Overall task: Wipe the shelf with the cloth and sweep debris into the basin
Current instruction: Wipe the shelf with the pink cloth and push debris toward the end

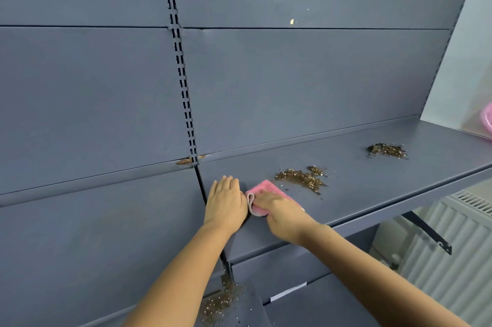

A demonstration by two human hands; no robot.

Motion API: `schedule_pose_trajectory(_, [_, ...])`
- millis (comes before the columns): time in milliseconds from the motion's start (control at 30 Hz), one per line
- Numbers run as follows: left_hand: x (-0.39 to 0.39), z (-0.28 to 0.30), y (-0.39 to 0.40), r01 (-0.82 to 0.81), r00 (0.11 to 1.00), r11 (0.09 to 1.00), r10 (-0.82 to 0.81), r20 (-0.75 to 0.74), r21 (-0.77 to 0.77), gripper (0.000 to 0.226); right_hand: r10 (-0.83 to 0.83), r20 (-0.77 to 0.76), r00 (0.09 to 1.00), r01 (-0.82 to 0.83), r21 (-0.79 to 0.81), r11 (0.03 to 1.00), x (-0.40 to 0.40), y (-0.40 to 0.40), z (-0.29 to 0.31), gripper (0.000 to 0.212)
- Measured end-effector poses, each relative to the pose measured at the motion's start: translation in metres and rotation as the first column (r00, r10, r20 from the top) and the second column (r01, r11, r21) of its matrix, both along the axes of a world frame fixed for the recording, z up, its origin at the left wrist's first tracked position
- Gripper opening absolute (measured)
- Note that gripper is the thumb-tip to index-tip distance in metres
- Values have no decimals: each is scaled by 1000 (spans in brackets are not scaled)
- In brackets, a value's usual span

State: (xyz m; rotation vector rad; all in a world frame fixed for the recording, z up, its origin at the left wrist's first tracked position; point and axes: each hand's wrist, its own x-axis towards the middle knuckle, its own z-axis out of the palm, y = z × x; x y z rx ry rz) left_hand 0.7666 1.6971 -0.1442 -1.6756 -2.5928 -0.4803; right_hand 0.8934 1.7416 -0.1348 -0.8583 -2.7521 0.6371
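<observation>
A: Nearest us, what's at six o'clock?

B: A scatter of brown crumbs point(218, 302) on a lower shelf point(319, 305), between the two forearms.

A: And the cloth?

B: The pink cloth point(262, 189) lies folded on the grey shelf point(372, 185), just below centre. The right hand point(279, 213) lies on top of it, fingers fairly straight and pressing down; whether the thumb curls under the edge I cannot tell. The cloth shows at the hand's twelve o'clock side and along its left.

A: The left hand?

B: The left hand point(226, 204) rests flat on the shelf, fingers straight and together, holding nothing. It is at the cloth's nine o'clock, just beside it, and sits by the seam point(201, 183) between two shelf boards.

A: Debris?

B: One pile point(303, 177) at the cloth's two o'clock, near it. A second pile point(387, 151) lies farther out the same way, well apart.

A: The basin?

B: A pink basin point(487, 120) peeks in at the frame's three o'clock edge, past the shelf's end.
</observation>
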Motion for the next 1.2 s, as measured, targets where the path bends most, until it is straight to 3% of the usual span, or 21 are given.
schedule_pose_trajectory(67, [0,-1,0,2,1000,1000,-2,-3,-1,44,-34,1,999,34,-42,999,6,6,-1,57])
schedule_pose_trajectory(267, [1,-1,-1,-1,1000,1000,1,11,-8,45,-177,-14,984,176,-35,984,31,44,2,46])
schedule_pose_trajectory(367, [1,-1,-2,1,1000,1000,-1,10,-7,45,-235,-33,971,235,-15,972,38,64,5,29])
schedule_pose_trajectory(433, [1,-1,-1,-1,1000,1000,2,5,-8,45,-268,-85,960,267,-15,963,40,61,11,34])
schedule_pose_trajectory(533, [1,-1,1,-8,1000,1000,8,5,-13,45,-163,-116,980,160,-41,986,32,41,18,49])
schedule_pose_trajectory(667, [2,-1,0,-15,1000,1000,15,0,-13,45,-28,-7,1000,28,17,999,21,27,-6,55])
schedule_pose_trajectory(900, [3,1,-2,-48,999,998,48,-15,38,47,-216,-59,975,214,-29,976,40,52,14,50])
schedule_pose_trajectory(1000, [3,2,-2,-89,996,994,90,-10,68,49,-94,-197,976,94,-10,996,24,29,26,44])
schedule_pose_trajectory(1100, [2,2,-3,-125,992,990,125,-1,65,53,54,-54,997,-53,19,998,-14,14,17,41])
schedule_pose_trajectory(1200, [1,3,-5,-149,989,988,149,18,44,54,58,-73,996,-59,-19,998,-32,15,-7,41])
